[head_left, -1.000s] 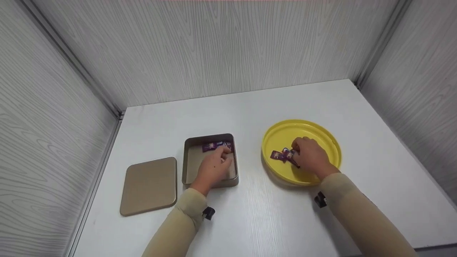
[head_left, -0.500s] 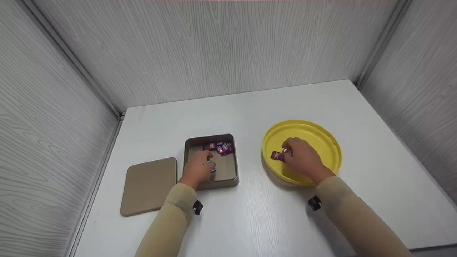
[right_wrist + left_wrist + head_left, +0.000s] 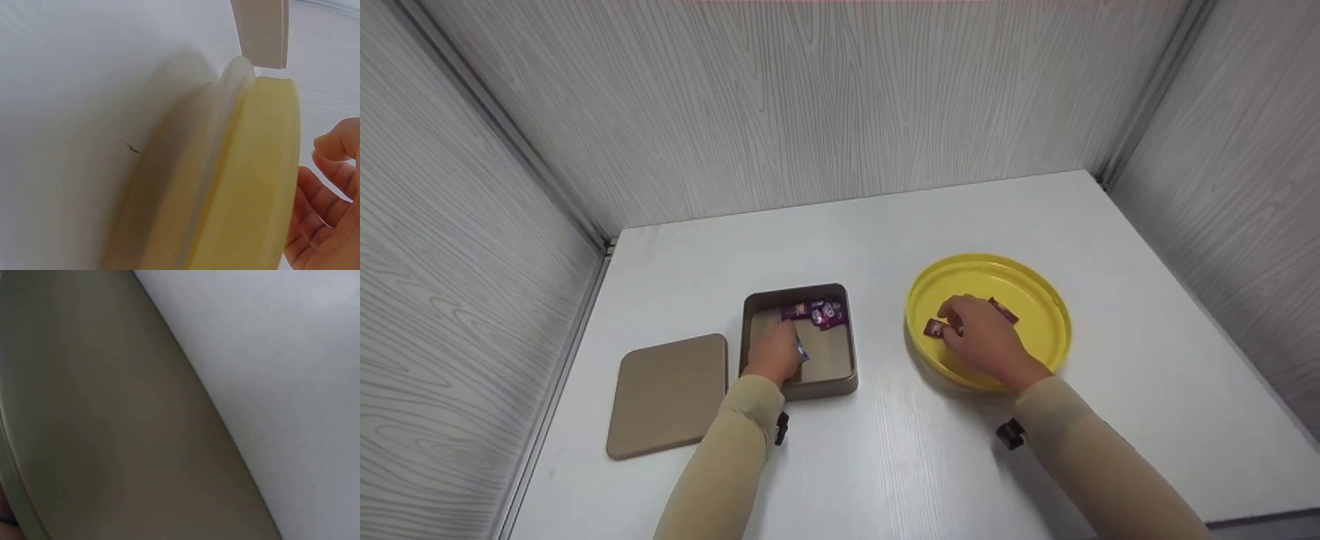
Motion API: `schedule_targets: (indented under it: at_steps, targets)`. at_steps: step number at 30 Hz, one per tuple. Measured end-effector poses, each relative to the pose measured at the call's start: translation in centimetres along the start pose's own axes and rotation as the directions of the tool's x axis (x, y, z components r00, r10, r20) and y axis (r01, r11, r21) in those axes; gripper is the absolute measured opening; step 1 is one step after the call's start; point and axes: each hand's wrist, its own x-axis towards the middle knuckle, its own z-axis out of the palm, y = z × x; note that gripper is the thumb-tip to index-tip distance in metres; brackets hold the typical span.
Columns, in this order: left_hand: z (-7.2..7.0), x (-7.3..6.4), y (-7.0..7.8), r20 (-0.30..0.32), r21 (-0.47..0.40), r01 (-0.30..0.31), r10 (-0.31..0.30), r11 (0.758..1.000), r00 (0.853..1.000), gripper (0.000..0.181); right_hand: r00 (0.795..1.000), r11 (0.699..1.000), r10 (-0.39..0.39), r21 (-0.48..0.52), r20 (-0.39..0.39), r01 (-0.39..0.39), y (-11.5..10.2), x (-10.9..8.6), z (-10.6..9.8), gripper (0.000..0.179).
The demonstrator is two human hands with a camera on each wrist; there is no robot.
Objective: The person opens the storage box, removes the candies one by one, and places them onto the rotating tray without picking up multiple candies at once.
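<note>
My left hand (image 3: 775, 351) is inside the square metal tin (image 3: 820, 388), fingers curled, and pinches a small blue-wrapped candy (image 3: 802, 349) that sticks out at its right side. Several purple-wrapped candies (image 3: 829, 314) lie at the tin's far right corner. Over the yellow round tray (image 3: 1039, 341), my right hand (image 3: 986, 335) bends its fingers above a bit of purple wrapper; whether it grips this is hidden. One purple candy (image 3: 935, 328) lies left of those fingertips, another (image 3: 1003, 310) behind the hand. In the right wrist view the fingers (image 3: 326, 208) are loosely bent beyond the tray's rim.
The square metal lid (image 3: 667, 396) lies flat on the white table (image 3: 885, 450), left of the tin. Pale wood-grain panels (image 3: 840, 105) enclose the table at the back and both sides. The tin and tray stand apart, with bare table between them.
My left hand has moved left and lower within the tin with the blue-wrapped candy, uncovering the purple candies. The right hand has shifted slightly left over the tray, exposing a candy behind it.
</note>
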Motion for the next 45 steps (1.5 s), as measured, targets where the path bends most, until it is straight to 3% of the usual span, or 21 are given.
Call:
schedule_targets:
  at_steps: [8, 13, 19, 25, 36, 45]
  targets:
    - [0.3, 0.1, -0.1, -0.045, -0.007, -0.026, 0.025, 1.000, 0.999, 0.018, 1.000, 0.998, -0.020, 0.052, -0.009, 0.020, -0.3, -0.4, 0.2, 0.020]
    - [0.3, -0.5, -0.3, -0.057, -0.130, 0.025, -0.032, 0.991, 0.998, 0.006, 1.000, 0.996, -0.023, 0.082, 0.009, 0.023, -0.7, -0.7, 0.6, 0.019]
    - [-0.3, -1.8, 0.2, -0.073, -0.308, 0.040, -0.066, 0.951, 0.995, 0.012, 1.000, 0.994, -0.024, 0.105, 0.012, 0.023, -1.7, -1.0, 0.8, 0.022]
    - [-1.4, -2.8, 2.1, -0.081, -0.448, 0.029, -0.072, 0.894, 0.994, 0.027, 0.999, 0.990, -0.032, 0.135, -0.009, 0.033, -2.7, -1.1, 0.8, 0.024]
    - [-1.7, -3.9, 5.0, -0.080, -0.508, -0.030, -0.012, 0.861, 0.997, 0.034, 0.990, 0.980, -0.135, 0.143, -0.043, 0.140, -5.0, -1.3, 1.5, 0.022]
    - [-1.3, -4.3, 7.1, -0.054, -0.498, -0.064, 0.042, 0.865, 0.998, 0.033, 0.971, 0.965, -0.234, 0.113, -0.039, 0.237, -7.5, -1.4, 2.3, 0.027]
